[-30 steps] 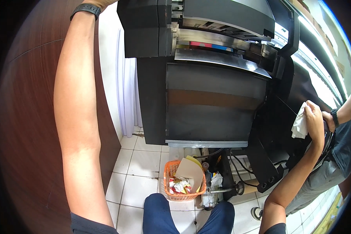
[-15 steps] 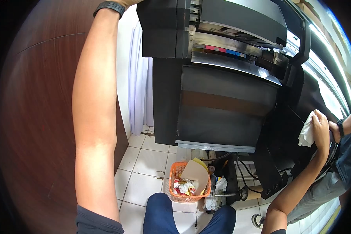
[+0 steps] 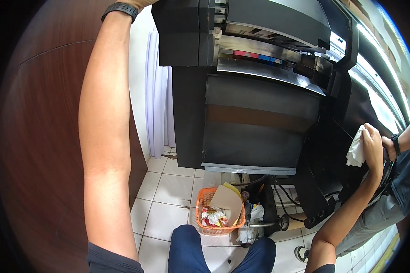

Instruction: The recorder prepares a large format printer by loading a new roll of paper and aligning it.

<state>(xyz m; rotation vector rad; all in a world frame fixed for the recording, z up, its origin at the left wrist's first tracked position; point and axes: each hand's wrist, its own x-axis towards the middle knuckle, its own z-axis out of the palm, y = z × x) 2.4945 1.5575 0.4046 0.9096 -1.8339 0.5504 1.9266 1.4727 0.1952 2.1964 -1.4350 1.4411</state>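
Note:
My left hand (image 3: 140, 2) is cut off by the upper edge of the view, beside the top left corner of a large black printer (image 3: 259, 132). Its fingers are out of sight, so whether it touches the machine cannot be made out. A dark watch is on that wrist. Over at the right, my right hand (image 3: 373, 144) is closed on a crumpled white tissue (image 3: 356, 150), which hangs down from the fingers in front of the printer's black side. The printer's front is open at the top, showing a metal strip and pink and blue parts (image 3: 255, 55).
An orange plastic basket (image 3: 216, 230) with crumpled paper and cardboard stands on white floor tiles, before my knees. Beside it are cables and a metal rod (image 3: 264, 224). A brown wooden panel (image 3: 45, 136) fills the left. Another person (image 3: 401, 182) stands close at the right.
The whole view has shifted slightly, so the printer and basket appear a little further left. My right hand with the tissue sits slightly higher in the picture. Both arms keep nearly the same pose.

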